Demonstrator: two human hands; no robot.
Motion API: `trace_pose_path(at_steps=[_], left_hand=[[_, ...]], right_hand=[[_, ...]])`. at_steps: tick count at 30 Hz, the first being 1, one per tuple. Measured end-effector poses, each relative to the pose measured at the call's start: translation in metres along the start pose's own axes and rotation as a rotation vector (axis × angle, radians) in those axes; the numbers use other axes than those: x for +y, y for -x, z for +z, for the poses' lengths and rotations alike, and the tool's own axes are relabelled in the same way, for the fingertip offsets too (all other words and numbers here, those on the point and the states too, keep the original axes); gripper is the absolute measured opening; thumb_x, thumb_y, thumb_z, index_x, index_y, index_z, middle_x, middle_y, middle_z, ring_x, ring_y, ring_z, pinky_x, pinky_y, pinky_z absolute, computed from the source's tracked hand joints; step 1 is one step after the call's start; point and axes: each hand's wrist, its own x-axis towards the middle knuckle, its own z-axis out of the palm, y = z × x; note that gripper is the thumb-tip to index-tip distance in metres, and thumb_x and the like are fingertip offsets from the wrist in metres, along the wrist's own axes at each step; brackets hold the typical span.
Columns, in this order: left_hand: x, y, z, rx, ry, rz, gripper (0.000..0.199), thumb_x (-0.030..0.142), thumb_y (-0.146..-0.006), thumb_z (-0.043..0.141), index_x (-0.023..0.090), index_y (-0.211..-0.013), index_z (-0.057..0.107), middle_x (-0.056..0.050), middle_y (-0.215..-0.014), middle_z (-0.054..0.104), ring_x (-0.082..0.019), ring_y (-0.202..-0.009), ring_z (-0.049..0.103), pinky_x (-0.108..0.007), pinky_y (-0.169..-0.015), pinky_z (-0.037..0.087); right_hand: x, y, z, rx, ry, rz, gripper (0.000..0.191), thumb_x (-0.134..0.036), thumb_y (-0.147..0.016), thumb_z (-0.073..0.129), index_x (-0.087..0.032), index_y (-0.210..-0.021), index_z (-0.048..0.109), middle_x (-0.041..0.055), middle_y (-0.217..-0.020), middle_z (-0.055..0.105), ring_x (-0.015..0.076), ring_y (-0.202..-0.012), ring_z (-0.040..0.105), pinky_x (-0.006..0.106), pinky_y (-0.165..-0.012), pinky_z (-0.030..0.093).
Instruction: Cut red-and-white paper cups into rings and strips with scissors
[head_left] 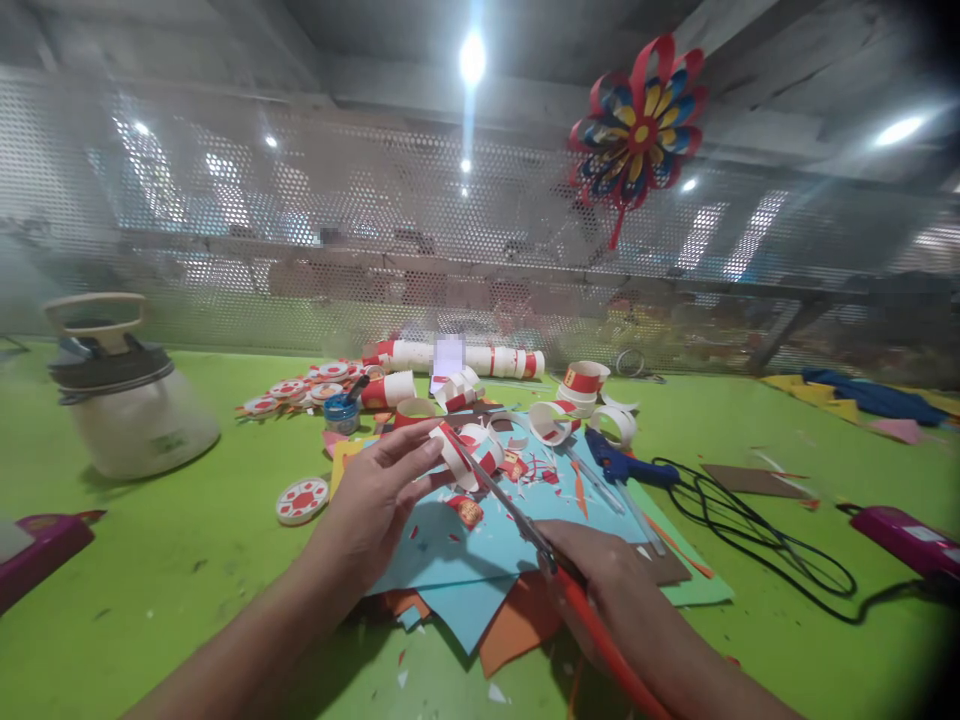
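Observation:
My left hand (pixel 369 495) pinches a curled red-and-white piece of paper cup (pixel 484 448) between thumb and fingers, above the blue paper sheets (pixel 435 560). My right hand (pixel 611 575) is wrapped around a pair of scissors (pixel 574 600) with red handles. Their blades point up and left and reach the cup piece; whether they are cutting into it I cannot tell. Small red and white scraps and a red-and-gold cutting (pixel 470 513) lie on the blue paper below. Cut cup rings (pixel 551 424) stand just behind.
Beyond lie a long tube of joined cups (pixel 480 358), decorated discs (pixel 289 390) and a blue jar (pixel 341 413). On the right are a blue glue gun (pixel 622 465) with a looped black cable and a magenta device (pixel 904 535). A large white container (pixel 139 420) stands left.

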Motion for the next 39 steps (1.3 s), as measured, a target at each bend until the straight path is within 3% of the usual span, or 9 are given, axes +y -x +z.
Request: trace_pose_path(at_steps=[6,11,16,22,25,28,33,39], left_hand=[[-0.005,0.001,-0.001,-0.001,0.012,0.022,0.033,0.021,-0.070,0.079,0.014,-0.101,0.068,-0.010,-0.093,0.074,-0.023,-0.090,0.068,-0.039,-0.090,0.050],[-0.006,0.003,0.003,0.052,0.016,0.062,0.033,0.021,-0.067,0.081,0.015,-0.097,0.070,-0.008,-0.090,0.075,-0.020,-0.085,0.069,-0.032,-0.087,0.052],[-0.009,0.003,0.004,0.092,-0.016,0.071,0.034,0.022,-0.066,0.082,0.016,-0.097,0.070,-0.005,-0.088,0.075,-0.016,-0.080,0.069,-0.027,-0.081,0.052],[-0.008,0.003,0.004,0.051,0.011,0.045,0.038,0.024,-0.068,0.080,0.015,-0.102,0.067,-0.009,-0.093,0.072,-0.021,-0.081,0.069,-0.036,-0.081,0.055],[-0.006,0.003,0.005,0.045,-0.023,0.036,0.044,0.025,-0.068,0.080,0.014,-0.108,0.065,-0.012,-0.100,0.071,-0.023,-0.080,0.069,-0.041,-0.079,0.056],[-0.008,0.002,0.003,0.050,-0.097,0.063,0.046,0.026,-0.069,0.079,0.014,-0.111,0.064,-0.013,-0.106,0.070,-0.023,-0.085,0.068,-0.039,-0.082,0.055],[-0.012,0.000,-0.001,0.018,-0.178,0.106,0.045,0.029,-0.072,0.077,0.017,-0.113,0.064,-0.011,-0.108,0.070,-0.023,-0.089,0.068,-0.037,-0.085,0.052],[-0.012,0.002,-0.001,0.025,-0.187,0.097,0.046,0.029,-0.072,0.077,0.017,-0.114,0.064,-0.012,-0.107,0.070,-0.023,-0.087,0.068,-0.036,-0.084,0.052]], right_hand=[[-0.003,0.000,-0.006,-0.046,-0.041,0.008,0.019,-0.016,-0.088,0.047,-0.020,-0.094,0.065,0.0040,-0.091,0.070,0.0199,-0.081,0.062,0.030,-0.072,0.046],[0.000,0.001,-0.003,-0.032,-0.010,0.026,0.019,-0.014,-0.087,0.047,-0.021,-0.087,0.064,0.0015,-0.082,0.069,0.0193,-0.075,0.061,0.028,-0.068,0.044],[0.005,0.004,0.002,-0.023,0.019,0.003,0.018,-0.017,-0.087,0.046,-0.021,-0.089,0.063,0.0033,-0.090,0.070,0.0215,-0.081,0.062,0.030,-0.073,0.045],[0.004,0.004,0.000,-0.040,0.062,0.026,0.020,-0.013,-0.087,0.045,-0.020,-0.087,0.064,0.0037,-0.085,0.069,0.0205,-0.075,0.061,0.030,-0.068,0.044],[0.003,0.002,-0.003,-0.035,0.043,0.018,0.018,-0.015,-0.087,0.048,-0.020,-0.090,0.064,0.0036,-0.085,0.069,0.0211,-0.080,0.062,0.032,-0.073,0.046],[0.001,0.000,-0.004,-0.038,0.021,0.011,0.016,-0.017,-0.086,0.050,-0.020,-0.094,0.064,0.0059,-0.092,0.069,0.0236,-0.089,0.063,0.035,-0.081,0.047],[-0.003,0.000,-0.006,-0.045,0.013,0.027,0.017,-0.016,-0.087,0.047,-0.020,-0.088,0.063,0.0059,-0.086,0.068,0.0245,-0.088,0.063,0.038,-0.084,0.047],[-0.001,0.001,-0.004,-0.035,0.003,0.030,0.020,-0.013,-0.087,0.045,-0.020,-0.082,0.064,0.0045,-0.084,0.069,0.0240,-0.090,0.063,0.035,-0.084,0.047]])
